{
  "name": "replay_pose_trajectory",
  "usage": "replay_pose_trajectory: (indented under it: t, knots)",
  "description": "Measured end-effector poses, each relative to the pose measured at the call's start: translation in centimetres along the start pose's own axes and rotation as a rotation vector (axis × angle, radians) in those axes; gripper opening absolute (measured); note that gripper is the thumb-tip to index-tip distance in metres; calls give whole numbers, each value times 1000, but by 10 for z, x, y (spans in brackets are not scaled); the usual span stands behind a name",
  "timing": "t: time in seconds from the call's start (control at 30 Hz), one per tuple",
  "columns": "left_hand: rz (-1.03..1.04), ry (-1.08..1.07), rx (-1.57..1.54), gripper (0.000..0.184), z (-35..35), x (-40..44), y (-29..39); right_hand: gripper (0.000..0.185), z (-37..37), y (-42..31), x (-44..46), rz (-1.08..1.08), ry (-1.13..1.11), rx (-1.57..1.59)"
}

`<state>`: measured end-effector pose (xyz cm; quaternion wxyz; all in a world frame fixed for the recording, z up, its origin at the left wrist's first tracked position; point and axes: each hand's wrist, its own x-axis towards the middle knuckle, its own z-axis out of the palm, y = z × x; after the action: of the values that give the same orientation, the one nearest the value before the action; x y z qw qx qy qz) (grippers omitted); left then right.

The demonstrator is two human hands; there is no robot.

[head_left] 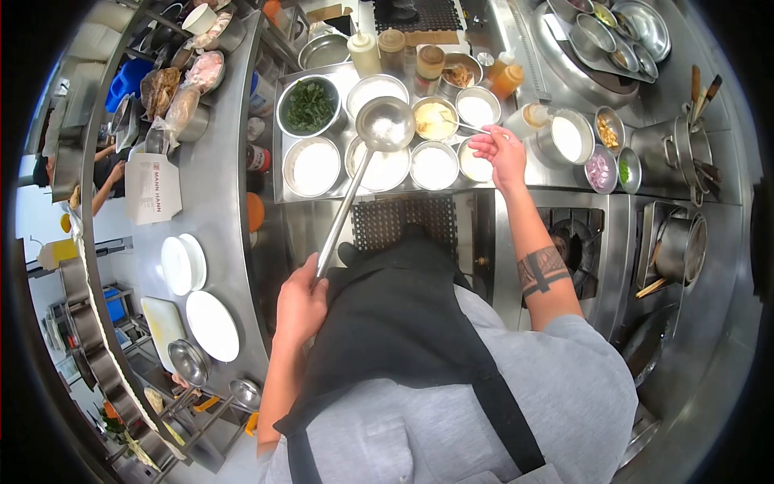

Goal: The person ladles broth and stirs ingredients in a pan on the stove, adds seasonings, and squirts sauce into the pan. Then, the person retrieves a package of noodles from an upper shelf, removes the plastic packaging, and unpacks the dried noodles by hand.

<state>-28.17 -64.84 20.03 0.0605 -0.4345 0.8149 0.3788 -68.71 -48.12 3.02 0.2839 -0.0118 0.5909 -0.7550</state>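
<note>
My left hand (302, 302) is wrapped round the long handle of a metal ladle (385, 124). The ladle's round bowl hangs over the tray, above bowls of white powder. With my right hand (500, 155) I pinch the end of a thin metal spoon (466, 126). Its other end rests in a round container of yellowish contents (435, 118). Around these stand containers of white powder (312, 167) (434, 165) and a bowl of dark green leaves (310, 105).
Squeeze bottles (363, 53) line the tray's back. On the right are a pot of white contents (567, 137), small bowls of chopped items (601, 169) and a stove burner (574, 242). White plates (213, 325) and a printed box (153, 188) stand left. Another person's arm (105, 191) shows far left.
</note>
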Motion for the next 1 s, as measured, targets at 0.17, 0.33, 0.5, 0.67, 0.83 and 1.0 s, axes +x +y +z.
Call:
replay_pose_trajectory:
  t: [0.17,0.33,0.5,0.67,0.83,1.0]
  knots:
    - [7,-40,5,49,3,11,13,32,23,-26,4,-305,-20,-356]
    - [-48,-114,-178,51,8,18,18,30,4,-11,18,-474,182,-834]
    - [-62,-133,-153,50,9,16,19,30,-23,43,53,-430,320,-1071]
    - [-78,-117,-139,50,6,14,22,30,-4,43,62,-55,384,-308]
    - [-70,-122,-110,50,2,14,27,32,-12,46,58,-16,416,44]
    - [-25,-119,-62,50,4,21,36,34,-16,33,37,-23,416,187]
